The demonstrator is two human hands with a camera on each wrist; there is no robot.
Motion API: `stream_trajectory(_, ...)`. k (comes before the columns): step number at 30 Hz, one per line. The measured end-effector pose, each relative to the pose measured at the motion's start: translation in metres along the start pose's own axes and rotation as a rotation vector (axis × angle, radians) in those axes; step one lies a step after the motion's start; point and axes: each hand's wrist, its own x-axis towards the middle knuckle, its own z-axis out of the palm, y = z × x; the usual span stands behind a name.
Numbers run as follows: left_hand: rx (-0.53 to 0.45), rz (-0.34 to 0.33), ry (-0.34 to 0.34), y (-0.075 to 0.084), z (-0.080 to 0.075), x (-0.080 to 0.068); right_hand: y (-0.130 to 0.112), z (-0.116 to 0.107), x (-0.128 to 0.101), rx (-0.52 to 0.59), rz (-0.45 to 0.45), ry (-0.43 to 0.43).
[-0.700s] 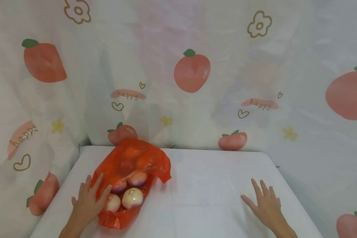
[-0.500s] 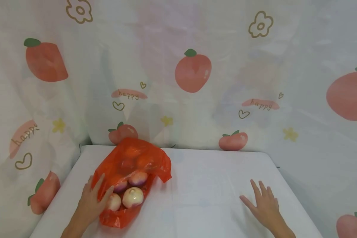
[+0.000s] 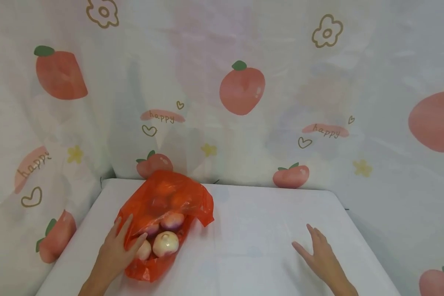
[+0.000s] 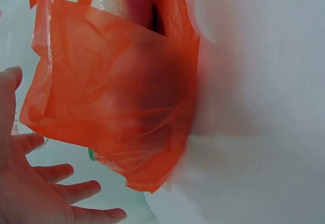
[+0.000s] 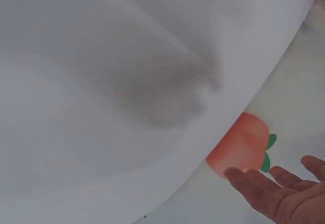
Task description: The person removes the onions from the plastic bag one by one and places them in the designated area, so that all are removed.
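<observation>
A thin red plastic bag (image 3: 148, 205) lies on the left half of the table, its opening facing right and toward me. Several onions show in it; a pale onion (image 3: 165, 244) sits at the opening, with a purplish onion (image 3: 172, 221) behind. Darker round shapes show through the plastic. My left hand (image 3: 115, 250) is spread at the bag's left side; in the left wrist view, its fingers (image 4: 61, 173) are apart from the plastic and hold nothing. Over the table's right side hovers my right hand (image 3: 320, 257), fingers extended, holding nothing.
The white table (image 3: 251, 238) stands against a hanging sheet (image 3: 192, 53) printed with fruit, flowers and words. Sheets also hang on the left and right sides. The bag's far end reaches the table's back edge.
My left hand has shifted slightly right, nearer the onions. My right hand has moved a little left and turned more edge-on. The bag stays in place; the view has turned slightly.
</observation>
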Motion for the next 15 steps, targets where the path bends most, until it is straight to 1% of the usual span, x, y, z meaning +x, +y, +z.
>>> stream_trajectory(2,-0.008,-0.002,-0.007,0.001,0.000,0.002,-0.003,0.001,0.000,0.058,-0.018,0.002)
stream_trajectory(4,-0.011,-0.026,-0.037,0.003,0.000,0.003,-0.007,0.002,0.000,0.108,-0.037,0.004)
stream_trajectory(6,-0.015,-0.049,-0.069,0.005,-0.001,0.003,-0.013,0.003,0.000,0.131,-0.050,0.006)
stream_trajectory(9,-0.031,-0.059,-0.089,0.010,-0.001,0.002,-0.019,0.004,0.000,0.144,-0.056,0.013)
stream_trajectory(13,-0.047,-0.057,-0.076,0.014,-0.001,0.001,-0.025,0.008,0.002,0.216,-0.049,0.010)
stream_trajectory(15,-0.052,-0.073,-0.075,0.014,-0.002,0.001,-0.028,0.009,0.004,0.251,-0.035,0.003)
